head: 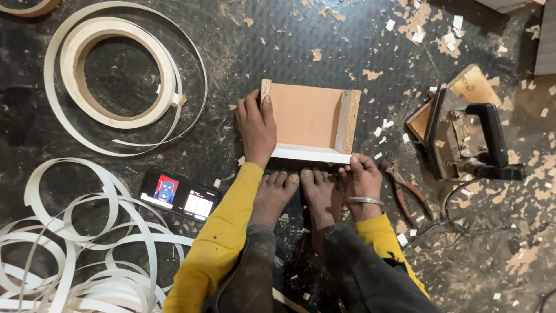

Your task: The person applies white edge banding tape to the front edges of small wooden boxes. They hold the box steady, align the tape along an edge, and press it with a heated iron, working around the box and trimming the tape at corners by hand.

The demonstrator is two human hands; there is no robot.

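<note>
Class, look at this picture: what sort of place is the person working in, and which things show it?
Probably a small furniture or carpentry workshop, worked on the floor. Signs: coils of white edge banding, a chipboard panel piece under the hands, a flat iron, and trimmings scattered about.

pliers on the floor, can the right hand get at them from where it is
Probably yes. The pliers lie on open floor just beside the right hand, with nothing between them. That hand now pinches the white edge strip of the wooden box, so it would have to let go first.
</note>
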